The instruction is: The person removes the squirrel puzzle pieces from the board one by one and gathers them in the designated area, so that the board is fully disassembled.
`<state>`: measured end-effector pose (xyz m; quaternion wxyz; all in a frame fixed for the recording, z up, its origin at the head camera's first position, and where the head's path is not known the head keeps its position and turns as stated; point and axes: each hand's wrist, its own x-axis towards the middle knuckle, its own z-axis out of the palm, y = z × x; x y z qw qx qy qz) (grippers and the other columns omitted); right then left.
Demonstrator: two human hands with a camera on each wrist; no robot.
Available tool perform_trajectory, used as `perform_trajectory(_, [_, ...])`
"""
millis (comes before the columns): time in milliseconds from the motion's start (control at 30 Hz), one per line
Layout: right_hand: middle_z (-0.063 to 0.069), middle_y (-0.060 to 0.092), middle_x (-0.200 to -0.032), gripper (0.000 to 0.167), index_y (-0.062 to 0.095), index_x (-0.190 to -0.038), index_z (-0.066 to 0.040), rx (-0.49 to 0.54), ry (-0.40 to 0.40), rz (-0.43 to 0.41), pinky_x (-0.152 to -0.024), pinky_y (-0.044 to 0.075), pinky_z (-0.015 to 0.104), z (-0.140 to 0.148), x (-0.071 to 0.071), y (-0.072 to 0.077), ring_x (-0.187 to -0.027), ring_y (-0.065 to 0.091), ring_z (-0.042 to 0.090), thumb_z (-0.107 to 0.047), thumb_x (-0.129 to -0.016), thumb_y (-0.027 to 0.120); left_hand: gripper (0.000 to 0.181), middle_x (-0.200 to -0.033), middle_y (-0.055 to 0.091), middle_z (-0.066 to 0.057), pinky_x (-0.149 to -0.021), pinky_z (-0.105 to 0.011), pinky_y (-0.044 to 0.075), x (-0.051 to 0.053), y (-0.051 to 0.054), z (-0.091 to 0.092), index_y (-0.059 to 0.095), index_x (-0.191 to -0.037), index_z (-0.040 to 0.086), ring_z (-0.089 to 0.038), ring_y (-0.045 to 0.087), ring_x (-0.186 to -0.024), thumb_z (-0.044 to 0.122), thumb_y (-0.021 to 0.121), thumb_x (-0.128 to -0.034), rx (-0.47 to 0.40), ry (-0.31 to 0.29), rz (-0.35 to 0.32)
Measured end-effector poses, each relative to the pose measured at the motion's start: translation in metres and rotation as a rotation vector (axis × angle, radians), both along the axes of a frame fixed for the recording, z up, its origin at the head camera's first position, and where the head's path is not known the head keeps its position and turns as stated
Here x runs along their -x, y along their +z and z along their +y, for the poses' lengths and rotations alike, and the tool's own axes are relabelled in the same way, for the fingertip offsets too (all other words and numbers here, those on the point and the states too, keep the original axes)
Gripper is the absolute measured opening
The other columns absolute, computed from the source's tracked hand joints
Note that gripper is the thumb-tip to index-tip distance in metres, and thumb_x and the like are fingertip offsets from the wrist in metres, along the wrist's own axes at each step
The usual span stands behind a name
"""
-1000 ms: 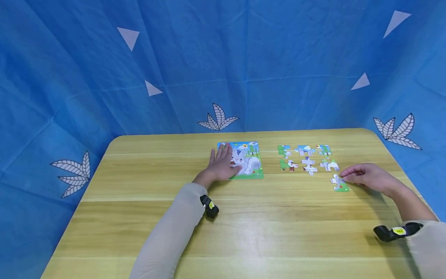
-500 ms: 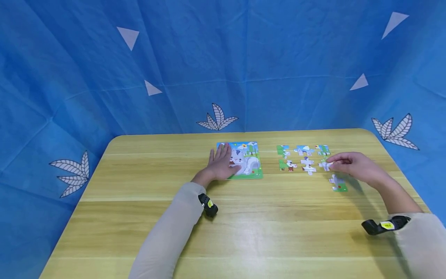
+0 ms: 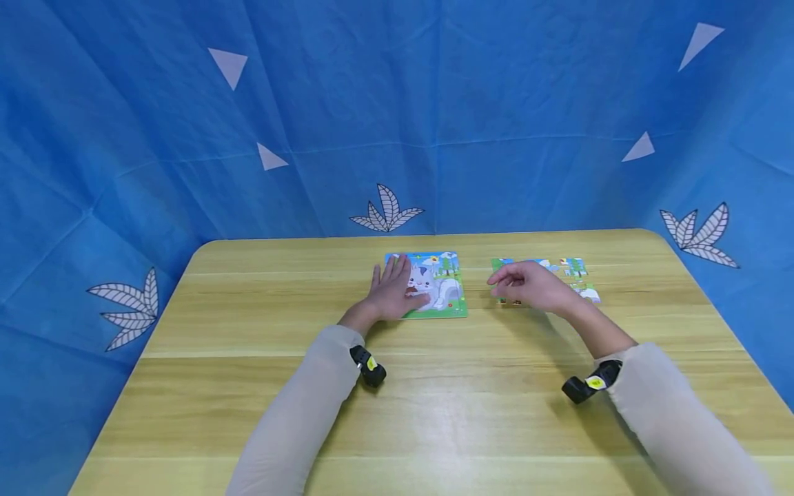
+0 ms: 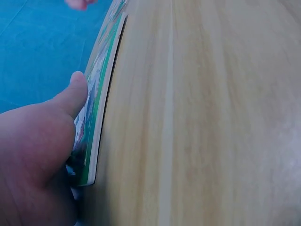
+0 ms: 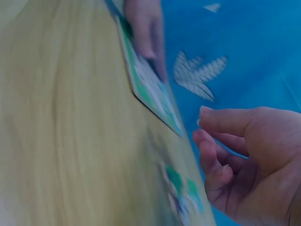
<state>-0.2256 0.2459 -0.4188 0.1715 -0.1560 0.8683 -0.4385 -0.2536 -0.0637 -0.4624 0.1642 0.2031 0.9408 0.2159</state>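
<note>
A square puzzle board with a grey-white squirrel picture lies near the table's far edge. My left hand rests flat on its left part, fingers spread; in the left wrist view the thumb lies along the board's green border. To the right, my right hand hovers over loose jigsaw pieces, its fingers loosely curled. The right wrist view shows nothing held between its fingers. A tree piece and a white-and-green piece show beside the hand; others are partly or wholly covered by hand and forearm.
The wooden table runs toward me in front of both arms. A blue cloth backdrop with leaf and triangle prints hangs behind and beside it. Black wrist cameras sit on both sleeves.
My right hand has moved left across the loose pieces, from the lowest right piece to above the left ones. Its forearm now covers the lowest piece's spot. My left hand stays put.
</note>
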Motion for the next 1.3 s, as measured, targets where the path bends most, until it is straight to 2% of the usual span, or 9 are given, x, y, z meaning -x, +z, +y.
perform_trajectory(167, [0.013,0.069,-0.100,0.021,0.070,-0.116,0.003,0.009,0.004,0.051,-0.072,0.052,0.030,-0.038,0.002,-0.011,-0.087,0.063,0.025,-0.009,-0.099,0.066,0.085,-0.171,0.006,-0.014,-0.124,-0.051,-0.005,-0.001,0.006,0.000,0.012,-0.162,0.002,-0.032,-0.003,-0.156,0.051,0.049,-0.1048,-0.055,0.032,0.040])
perform_trajectory(300, [0.010,0.069,-0.096,0.016,0.072,-0.111,0.002,0.021,-0.018,0.077,-0.070,0.049,0.028,-0.061,0.002,-0.020,-0.083,0.062,0.020,-0.006,-0.098,0.066,0.078,-0.170,0.014,-0.013,-0.125,-0.052,0.003,0.000,0.010,-0.001,0.019,-0.162,0.004,-0.034,0.005,-0.156,0.048,0.050,-0.1054,-0.077,0.066,0.077])
perform_trajectory(400, [0.009,0.069,-0.094,0.015,0.073,-0.109,0.000,0.036,-0.037,0.090,-0.069,0.050,0.028,-0.074,0.002,-0.027,-0.080,0.061,0.018,-0.006,-0.097,0.068,0.075,-0.170,0.015,-0.012,-0.125,-0.052,0.005,0.001,0.013,-0.005,0.021,-0.163,0.007,-0.035,0.007,-0.156,0.047,0.050,-0.1057,-0.076,0.074,0.103])
perform_trajectory(567, [0.007,0.068,-0.092,0.015,0.074,-0.109,0.000,0.041,-0.070,0.136,-0.070,0.051,0.029,-0.089,0.002,-0.034,-0.080,0.061,0.017,-0.006,-0.096,0.069,0.076,-0.170,0.013,-0.012,-0.125,-0.054,0.002,-0.001,0.020,-0.017,0.020,-0.163,0.009,-0.035,0.004,-0.157,0.045,0.054,-0.1048,-0.069,0.028,0.115])
perform_trajectory(700, [0.006,0.067,-0.089,0.015,0.074,-0.109,0.000,0.035,-0.089,0.179,-0.069,0.050,0.029,-0.098,0.002,-0.036,-0.079,0.061,0.017,-0.006,-0.095,0.070,0.080,-0.170,0.007,-0.015,-0.123,-0.058,0.001,-0.004,0.021,-0.026,0.015,-0.164,0.009,-0.037,0.000,-0.156,0.047,0.053,-0.1045,-0.018,-0.032,0.112])
perform_trajectory(900, [0.005,0.067,-0.087,0.015,0.074,-0.107,0.000,0.003,-0.122,0.183,-0.068,0.050,0.029,-0.107,0.002,-0.038,-0.077,0.061,0.016,-0.007,-0.094,0.071,0.084,-0.169,-0.003,-0.020,-0.124,-0.057,-0.001,-0.007,0.010,-0.035,0.007,-0.162,0.001,-0.040,-0.006,-0.155,0.049,0.047,-0.1059,0.060,-0.087,0.077])
perform_trajectory(1100, [0.006,0.066,-0.087,0.017,0.073,-0.108,-0.001,-0.022,-0.149,0.154,-0.069,0.050,0.029,-0.112,0.001,-0.037,-0.078,0.059,0.017,-0.008,-0.093,0.073,0.088,-0.169,-0.012,-0.014,-0.124,-0.049,-0.007,-0.004,-0.003,-0.039,-0.002,-0.161,0.002,-0.033,-0.013,-0.155,0.054,0.042,-0.1059,0.082,-0.067,0.020])
perform_trajectory(1300, [0.004,0.064,-0.085,0.019,0.073,-0.109,-0.002,-0.072,-0.167,0.145,-0.068,0.048,0.028,-0.114,0.001,-0.037,-0.076,0.057,0.017,-0.010,-0.091,0.075,0.090,-0.169,-0.015,-0.011,-0.123,-0.048,-0.010,-0.002,-0.007,-0.038,-0.003,-0.162,0.003,-0.031,-0.015,-0.155,0.057,0.042,-0.1050,0.076,-0.054,0.004])
